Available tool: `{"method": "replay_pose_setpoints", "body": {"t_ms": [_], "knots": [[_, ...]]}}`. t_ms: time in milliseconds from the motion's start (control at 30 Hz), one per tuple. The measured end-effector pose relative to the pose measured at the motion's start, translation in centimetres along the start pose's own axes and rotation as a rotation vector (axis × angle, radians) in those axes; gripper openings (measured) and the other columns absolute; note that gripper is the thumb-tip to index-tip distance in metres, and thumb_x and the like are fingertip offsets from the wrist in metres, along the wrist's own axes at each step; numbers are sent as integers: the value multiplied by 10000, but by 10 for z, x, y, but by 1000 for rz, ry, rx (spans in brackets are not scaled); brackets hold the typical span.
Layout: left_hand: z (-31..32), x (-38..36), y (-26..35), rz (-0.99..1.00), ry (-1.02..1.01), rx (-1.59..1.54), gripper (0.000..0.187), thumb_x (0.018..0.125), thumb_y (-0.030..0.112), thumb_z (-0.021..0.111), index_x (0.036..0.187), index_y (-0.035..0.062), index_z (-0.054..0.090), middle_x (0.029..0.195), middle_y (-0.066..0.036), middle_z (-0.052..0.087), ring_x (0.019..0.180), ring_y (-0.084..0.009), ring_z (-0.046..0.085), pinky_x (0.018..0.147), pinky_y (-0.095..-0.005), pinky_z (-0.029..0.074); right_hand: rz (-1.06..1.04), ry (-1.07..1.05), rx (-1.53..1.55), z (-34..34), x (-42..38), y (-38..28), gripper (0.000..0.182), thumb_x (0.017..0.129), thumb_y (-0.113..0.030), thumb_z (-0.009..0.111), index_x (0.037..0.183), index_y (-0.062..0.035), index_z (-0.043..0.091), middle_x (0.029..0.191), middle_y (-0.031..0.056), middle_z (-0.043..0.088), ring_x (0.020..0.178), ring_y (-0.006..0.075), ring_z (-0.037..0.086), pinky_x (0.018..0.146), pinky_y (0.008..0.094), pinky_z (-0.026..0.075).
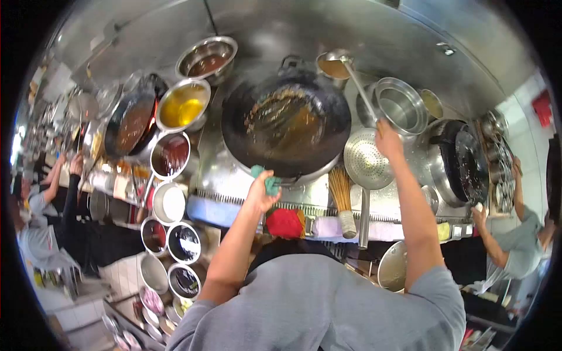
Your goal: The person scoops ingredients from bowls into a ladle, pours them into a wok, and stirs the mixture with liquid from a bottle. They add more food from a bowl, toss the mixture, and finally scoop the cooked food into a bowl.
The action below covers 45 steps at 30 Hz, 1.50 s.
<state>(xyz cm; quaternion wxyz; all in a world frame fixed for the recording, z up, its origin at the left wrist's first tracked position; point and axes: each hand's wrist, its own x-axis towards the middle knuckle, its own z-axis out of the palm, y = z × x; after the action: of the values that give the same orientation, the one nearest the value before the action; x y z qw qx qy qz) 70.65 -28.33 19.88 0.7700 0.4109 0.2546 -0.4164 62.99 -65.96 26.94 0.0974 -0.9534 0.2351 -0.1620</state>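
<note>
A large black wok sits on the range in front of me, with brown liquid and bits of food in its bottom. My left hand is closed around a green cloth at the wok's near handle. My right hand grips the long handle of a ladle. The ladle's bowl is at the rim of a pot of brown sauce behind the wok. Just left of my right hand lies a perforated strainer, its handle towards me. A bamboo wok brush lies beside it.
Bowls of yellow oil and brown liquid stand at the left, above several sauce containers. At the right are a metal pot and another wok. Folded cloths line the front edge. People work on both sides.
</note>
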Motion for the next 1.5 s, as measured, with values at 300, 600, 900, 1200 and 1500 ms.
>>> {"method": "replay_pose_setpoints", "body": {"t_ms": [300, 600, 900, 1200, 1500], "knots": [[-116, -75, -67, 62, -153, 115, 483, 790, 426, 643, 1062, 42, 537, 827, -88, 587, 653, -168, 567, 539, -262, 463, 611, -868, 697, 87, 143, 75, 320, 938, -342, 397, 1045, -50, 474, 628, 74, 501, 393, 172, 448, 379, 336, 398], [-194, -166, -195, 96, 118, -552, 481, 730, 260, 614, 1150, 63, 490, 801, -92, 532, 585, -164, 493, 497, -286, 419, 647, -800, 633, 96, 164, 117, 289, 906, -425, 460, 893, -144, 527, 494, -4, 436, 345, 110, 395, 306, 299, 303], [-102, -113, -68, 76, -424, -168, 580, 731, 268, 654, 1215, 45, 425, 910, -122, 546, 653, -186, 527, 577, -296, 463, 564, -536, 1171, 24, 109, 23, 207, 880, -307, 555, 817, -111, 529, 600, -34, 439, 473, 52, 419, 394, 203, 327], [-7, -54, -79, 482, -116, 1980, 639, 670, 210, 713, 1200, 85, 378, 1078, -238, 532, 934, -418, 576, 763, -455, 494, 560, -142, 950, -27, -53, 18, 200, 828, -229, 533, 833, -32, 500, 617, 84, 553, 470, 170, 529, 411, 319, 407], [-25, -43, -86, 403, -20, 2420, 747, 649, 318, 764, 1258, 130, 373, 1166, -192, 452, 960, -349, 585, 772, -415, 516, 685, -134, 344, -11, -4, 100, 184, 768, -92, 491, 879, 50, 530, 745, 172, 615, 541, 257, 588, 466, 420, 458]]}}
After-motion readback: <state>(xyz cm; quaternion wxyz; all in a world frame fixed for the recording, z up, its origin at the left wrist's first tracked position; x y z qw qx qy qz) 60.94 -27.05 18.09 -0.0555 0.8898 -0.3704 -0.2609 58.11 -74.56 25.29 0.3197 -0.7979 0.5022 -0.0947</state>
